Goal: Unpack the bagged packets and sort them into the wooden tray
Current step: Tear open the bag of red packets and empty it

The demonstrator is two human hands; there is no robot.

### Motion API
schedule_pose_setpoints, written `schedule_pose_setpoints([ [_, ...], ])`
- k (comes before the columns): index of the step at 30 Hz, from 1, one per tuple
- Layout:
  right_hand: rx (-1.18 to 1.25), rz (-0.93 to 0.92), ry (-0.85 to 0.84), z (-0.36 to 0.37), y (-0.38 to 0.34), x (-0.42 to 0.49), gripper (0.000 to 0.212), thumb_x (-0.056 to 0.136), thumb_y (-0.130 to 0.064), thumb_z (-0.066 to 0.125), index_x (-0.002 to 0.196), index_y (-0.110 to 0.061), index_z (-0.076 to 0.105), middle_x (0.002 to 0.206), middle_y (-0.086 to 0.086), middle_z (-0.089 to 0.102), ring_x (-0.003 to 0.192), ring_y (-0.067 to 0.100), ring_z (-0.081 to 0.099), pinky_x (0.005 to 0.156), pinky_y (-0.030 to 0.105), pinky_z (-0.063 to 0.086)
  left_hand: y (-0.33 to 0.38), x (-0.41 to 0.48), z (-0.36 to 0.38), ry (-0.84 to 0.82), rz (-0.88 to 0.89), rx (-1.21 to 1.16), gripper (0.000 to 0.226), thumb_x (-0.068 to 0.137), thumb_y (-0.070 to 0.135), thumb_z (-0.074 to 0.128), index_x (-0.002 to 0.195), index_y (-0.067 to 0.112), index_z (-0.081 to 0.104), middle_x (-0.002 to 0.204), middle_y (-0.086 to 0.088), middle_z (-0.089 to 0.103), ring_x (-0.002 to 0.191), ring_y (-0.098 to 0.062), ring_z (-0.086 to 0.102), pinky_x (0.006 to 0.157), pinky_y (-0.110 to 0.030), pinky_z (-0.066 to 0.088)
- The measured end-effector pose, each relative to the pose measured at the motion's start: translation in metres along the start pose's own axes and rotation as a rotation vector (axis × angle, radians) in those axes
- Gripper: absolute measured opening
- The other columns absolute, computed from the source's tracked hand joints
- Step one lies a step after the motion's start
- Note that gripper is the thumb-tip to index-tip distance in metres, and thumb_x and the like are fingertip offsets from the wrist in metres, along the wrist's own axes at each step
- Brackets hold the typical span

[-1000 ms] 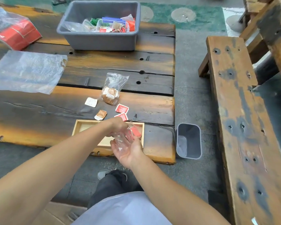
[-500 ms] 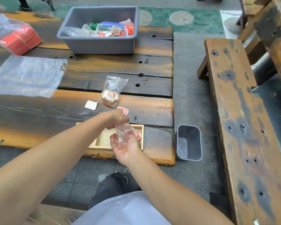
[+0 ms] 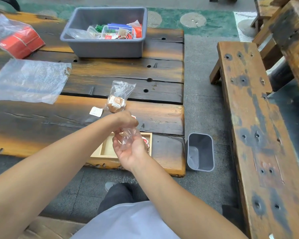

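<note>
Both hands meet over the near edge of the plank surface (image 3: 41, 121), right above the wooden tray (image 3: 109, 149). The left hand (image 3: 124, 120) pinches the top of a small clear bag (image 3: 129, 138) with fingers curled shut, while the right hand (image 3: 129, 150) lies palm-up and loosely cupped beneath it, fingers spread around the plastic. The bag looks empty and crumpled, its long axis running roughly upright, from the left fingers down into the right palm. Red-and-white packets (image 3: 146, 141) show in the tray's right end, partly hidden by the right hand; the tray's left part is bare wood.

Just beyond the hands stands a bagged bundle of brown packets (image 3: 116, 103), mouth up and leaning a little right, with a single white packet (image 3: 95, 111) lying flat beside it on the left. A red packet (image 3: 133, 116) peeks out behind the left knuckles. Farther back sits a grey bin (image 3: 102, 47) filled with mixed packets, a flat clear sheet bag (image 3: 28, 80) to the left, and a bagged red box (image 3: 19, 42) at the far left. A small grey wastebasket (image 3: 200, 152) stands on the floor just off the surface's right end, and a bench (image 3: 248, 118) runs along the right.
</note>
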State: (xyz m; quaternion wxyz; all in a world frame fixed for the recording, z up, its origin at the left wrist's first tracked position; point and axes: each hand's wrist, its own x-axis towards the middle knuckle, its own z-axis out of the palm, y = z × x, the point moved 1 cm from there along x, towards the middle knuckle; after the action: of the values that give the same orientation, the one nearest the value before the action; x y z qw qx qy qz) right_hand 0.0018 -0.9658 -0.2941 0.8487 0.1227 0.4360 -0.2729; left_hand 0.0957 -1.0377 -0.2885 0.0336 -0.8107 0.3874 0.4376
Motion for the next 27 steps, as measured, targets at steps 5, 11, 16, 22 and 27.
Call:
schedule_pose_setpoints([
  [5,-0.082,-0.034,0.028,0.004,-0.007,0.008,0.031,0.104,-0.024,0.045,0.121,-0.004,0.061,0.113,0.019,0.07,0.074,0.031,0.065,0.048,0.029,0.056,0.002,-0.002,-0.016,0.069,0.088,-0.069,0.021,0.091,0.025,0.062,0.095,0.005,0.059,0.082,-0.013,0.06,0.067,-0.027,0.054,0.052,-0.026,0.042],
  [11,-0.247,-0.125,0.052,0.001,-0.033,0.018,0.021,0.102,-0.014,0.045,0.118,-0.01,0.058,0.1,0.014,0.071,0.074,0.027,0.068,0.051,0.031,0.055,-0.009,0.014,-0.023,0.24,0.357,-0.33,0.012,0.094,0.015,0.061,0.088,0.013,0.071,0.077,0.0,0.074,0.049,-0.013,0.044,0.043,-0.017,0.038],
  [16,-0.36,-0.231,0.055,-0.002,-0.062,0.025,0.034,0.094,0.004,0.049,0.118,-0.019,0.056,0.123,0.014,0.066,0.098,0.03,0.068,0.059,0.035,0.06,-0.015,0.022,-0.022,0.222,0.397,-0.458,0.02,0.093,0.008,0.062,0.113,0.008,0.067,0.091,-0.001,0.072,0.052,-0.01,0.06,0.045,-0.013,0.043],
  [22,-0.532,-0.393,0.113,-0.004,-0.097,0.04,0.044,0.098,0.003,0.044,0.107,-0.032,0.07,0.116,0.008,0.071,0.088,0.025,0.073,0.052,0.028,0.057,-0.012,0.038,-0.02,0.076,0.366,-0.63,0.034,0.091,-0.005,0.061,0.118,0.017,0.062,0.088,0.011,0.077,0.075,-0.014,0.066,0.068,-0.028,0.05],
  [27,-0.641,-0.542,0.162,-0.002,-0.123,0.046,0.05,0.094,0.009,0.044,0.114,-0.028,0.071,0.116,0.006,0.071,0.069,0.015,0.066,0.058,0.021,0.054,-0.008,0.058,-0.021,0.023,0.32,-0.678,0.03,0.09,-0.01,0.059,0.114,0.007,0.065,0.102,0.004,0.077,0.078,-0.016,0.066,0.069,-0.031,0.053],
])
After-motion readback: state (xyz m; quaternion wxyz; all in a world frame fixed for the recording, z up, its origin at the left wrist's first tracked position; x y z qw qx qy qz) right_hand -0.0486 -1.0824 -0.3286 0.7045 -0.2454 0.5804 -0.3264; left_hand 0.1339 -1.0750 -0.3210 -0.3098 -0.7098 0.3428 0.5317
